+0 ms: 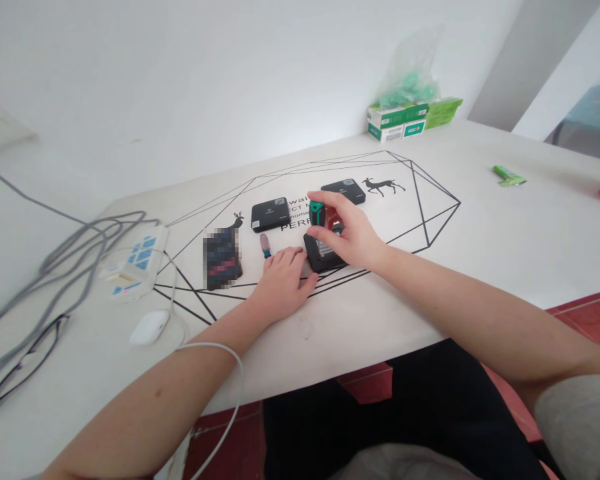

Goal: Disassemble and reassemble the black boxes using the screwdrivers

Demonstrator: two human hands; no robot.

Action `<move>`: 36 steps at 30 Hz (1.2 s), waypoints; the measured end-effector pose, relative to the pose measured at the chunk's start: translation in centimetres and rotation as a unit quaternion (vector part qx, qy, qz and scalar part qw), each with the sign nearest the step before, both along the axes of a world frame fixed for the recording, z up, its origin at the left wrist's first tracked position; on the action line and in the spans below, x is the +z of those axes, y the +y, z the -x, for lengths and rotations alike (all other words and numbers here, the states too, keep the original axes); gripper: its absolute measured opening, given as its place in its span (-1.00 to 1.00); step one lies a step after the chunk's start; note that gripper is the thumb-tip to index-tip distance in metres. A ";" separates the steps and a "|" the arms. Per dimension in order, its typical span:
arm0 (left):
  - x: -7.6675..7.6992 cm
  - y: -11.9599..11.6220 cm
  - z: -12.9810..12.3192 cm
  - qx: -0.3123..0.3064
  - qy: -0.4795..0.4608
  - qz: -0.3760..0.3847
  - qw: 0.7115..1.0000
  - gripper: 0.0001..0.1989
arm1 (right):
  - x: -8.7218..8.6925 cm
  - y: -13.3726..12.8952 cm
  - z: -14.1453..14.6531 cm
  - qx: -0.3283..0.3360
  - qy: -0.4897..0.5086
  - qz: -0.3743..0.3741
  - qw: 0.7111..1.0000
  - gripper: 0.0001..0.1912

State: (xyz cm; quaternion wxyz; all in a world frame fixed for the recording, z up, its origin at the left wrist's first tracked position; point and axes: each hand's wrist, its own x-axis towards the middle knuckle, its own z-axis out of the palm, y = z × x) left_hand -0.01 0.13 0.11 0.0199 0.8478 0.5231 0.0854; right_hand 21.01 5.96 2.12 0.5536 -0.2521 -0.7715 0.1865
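My right hand (359, 235) pinches the green-and-black handle of a screwdriver (317, 214), held upright over a black box-shaped device (314, 258). Its shaft and tip are out of sight, so contact with the device cannot be made out. A light label shows on the device's upper face, partly covered by my fingers. My left hand (283, 281) lies palm down on the table with fingers spread, its fingertips at the device's left edge. Just beyond those fingers rests a smaller screwdriver (265, 245) with a reddish clear handle.
Two flat black boxes (270, 215) stand behind my hands. A blurred-out phone-like object (222, 260) lies left, near a power strip (140, 260), grey cables (75, 260), a white earbud case (150, 327) and glasses (27, 363). Green-white cartons (397, 120) sit against the wall.
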 end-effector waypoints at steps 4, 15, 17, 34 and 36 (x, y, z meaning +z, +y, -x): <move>0.1 -0.1 0.0 -0.002 0.001 0.000 1.000 -0.52 | -0.1 0.9 -0.6 -0.036 0.025 0.024 0.999 -0.43; 0.2 -0.1 0.1 -0.007 -0.005 0.002 1.000 -0.54 | -1.1 5.2 -4.4 -0.160 0.042 -0.010 0.986 -0.45; 0.2 0.0 0.1 -0.007 -0.001 0.004 1.000 -0.54 | -1.2 5.6 -4.9 -0.169 0.045 -0.021 0.984 -0.44; 0.4 -0.1 -0.1 -0.004 0.009 0.015 1.000 -0.51 | -1.0 4.5 -4.0 -0.144 0.045 -0.008 0.989 -0.42; 0.3 -0.1 0.0 -0.006 0.007 0.014 1.000 -0.51 | -1.0 4.5 -4.0 -0.147 0.038 -0.013 0.988 -0.43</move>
